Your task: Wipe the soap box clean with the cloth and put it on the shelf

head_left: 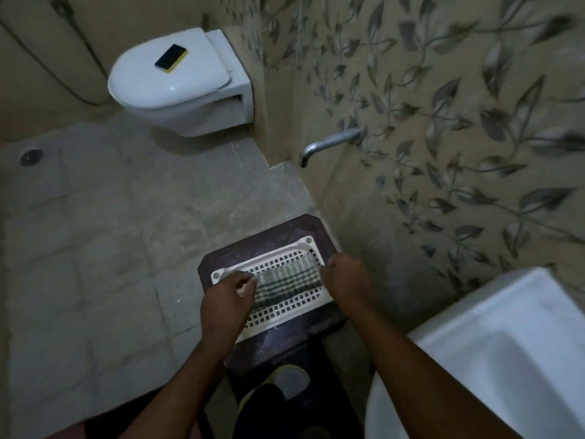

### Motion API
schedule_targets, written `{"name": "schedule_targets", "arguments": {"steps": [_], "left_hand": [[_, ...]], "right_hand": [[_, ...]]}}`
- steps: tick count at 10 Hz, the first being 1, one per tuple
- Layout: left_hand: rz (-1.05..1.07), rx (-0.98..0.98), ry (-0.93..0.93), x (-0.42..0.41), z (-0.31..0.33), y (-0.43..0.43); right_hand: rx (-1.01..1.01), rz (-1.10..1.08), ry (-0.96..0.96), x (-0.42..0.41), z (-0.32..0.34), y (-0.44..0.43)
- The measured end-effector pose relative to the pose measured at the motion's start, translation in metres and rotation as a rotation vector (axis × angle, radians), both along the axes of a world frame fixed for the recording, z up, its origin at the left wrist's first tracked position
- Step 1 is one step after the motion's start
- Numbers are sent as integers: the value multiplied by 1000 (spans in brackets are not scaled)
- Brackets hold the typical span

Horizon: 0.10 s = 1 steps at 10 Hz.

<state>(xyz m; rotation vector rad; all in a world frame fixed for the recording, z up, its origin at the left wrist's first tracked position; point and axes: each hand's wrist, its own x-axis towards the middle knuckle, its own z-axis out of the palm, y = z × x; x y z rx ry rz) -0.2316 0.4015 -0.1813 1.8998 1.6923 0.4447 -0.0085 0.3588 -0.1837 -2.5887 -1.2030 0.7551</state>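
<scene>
A white perforated soap box lies flat on a dark stool in the lower middle of the head view. A green-and-white checked cloth is stretched across the box. My left hand pinches the cloth's left end, and my right hand grips its right end at the box's right rim. No shelf is in view.
A white toilet with a black-and-yellow sponge on its lid stands at the back left. A metal tap sticks out of the leaf-patterned wall. A white basin fills the lower right. Grey floor tiles with a drain spread left.
</scene>
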Motion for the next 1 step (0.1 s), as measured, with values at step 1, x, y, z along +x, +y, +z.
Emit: {"name": "schedule_targets", "arguments": {"steps": [1], "left_hand": [[-99,133,-8,12,46,-5]], "right_hand": [[76,-105,10,5,42,-30]]}}
